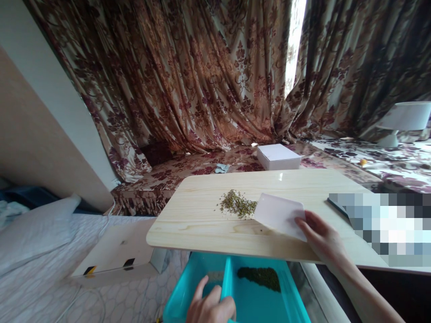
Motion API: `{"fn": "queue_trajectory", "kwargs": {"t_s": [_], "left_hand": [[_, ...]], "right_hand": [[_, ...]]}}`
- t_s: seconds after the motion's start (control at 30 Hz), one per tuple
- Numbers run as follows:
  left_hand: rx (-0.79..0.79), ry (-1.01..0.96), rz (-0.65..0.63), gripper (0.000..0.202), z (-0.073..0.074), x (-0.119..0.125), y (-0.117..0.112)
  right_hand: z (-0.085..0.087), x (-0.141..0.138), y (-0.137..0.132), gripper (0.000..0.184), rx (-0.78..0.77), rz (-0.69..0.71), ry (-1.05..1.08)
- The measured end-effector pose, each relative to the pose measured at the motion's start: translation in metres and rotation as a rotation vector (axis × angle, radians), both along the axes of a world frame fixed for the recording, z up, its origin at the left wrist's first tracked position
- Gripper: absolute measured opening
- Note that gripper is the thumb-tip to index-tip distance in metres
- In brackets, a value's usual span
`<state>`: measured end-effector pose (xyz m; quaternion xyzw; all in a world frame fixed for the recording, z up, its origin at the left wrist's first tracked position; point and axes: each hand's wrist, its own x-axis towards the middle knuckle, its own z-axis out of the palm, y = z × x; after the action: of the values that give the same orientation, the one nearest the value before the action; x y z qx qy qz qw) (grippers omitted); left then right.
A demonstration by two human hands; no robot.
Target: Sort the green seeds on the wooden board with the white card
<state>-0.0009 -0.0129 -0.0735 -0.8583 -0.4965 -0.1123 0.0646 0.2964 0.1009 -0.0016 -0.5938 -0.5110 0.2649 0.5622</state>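
Observation:
A small pile of green-brown grains (237,204) lies in the middle of a light wooden tabletop (202,220). My right hand (321,237) pinches a white plastic scraper card (279,215) whose left edge touches the pile. Below the table's front edge my left hand (212,305) grips the middle divider of a teal plastic bin (256,300). The bin's right compartment holds a heap of dark green grains (261,276); the left compartment holds a few paler ones.
A white box (278,157) sits behind the table on a floral-covered ledge under heavy patterned curtains. A white lamp (402,119) stands at far right. A bed with a pillow (33,224) and a flat wooden board (117,249) lie to the left.

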Motion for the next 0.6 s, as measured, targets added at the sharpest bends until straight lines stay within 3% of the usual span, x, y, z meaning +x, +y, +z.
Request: {"fn": "queue_trajectory", "kwargs": {"t_s": [0.37,0.6], "left_hand": [[-0.083,-0.106,-0.011,0.011,0.006,-0.005,-0.001],[-0.073,-0.023,-0.007,0.012,0.007,-0.003,0.000]], "right_hand": [[-0.005,-0.011,0.013,0.020,0.056,0.081,-0.007],[-0.007,0.002,0.014,0.024,0.060,0.082,0.029]]}}
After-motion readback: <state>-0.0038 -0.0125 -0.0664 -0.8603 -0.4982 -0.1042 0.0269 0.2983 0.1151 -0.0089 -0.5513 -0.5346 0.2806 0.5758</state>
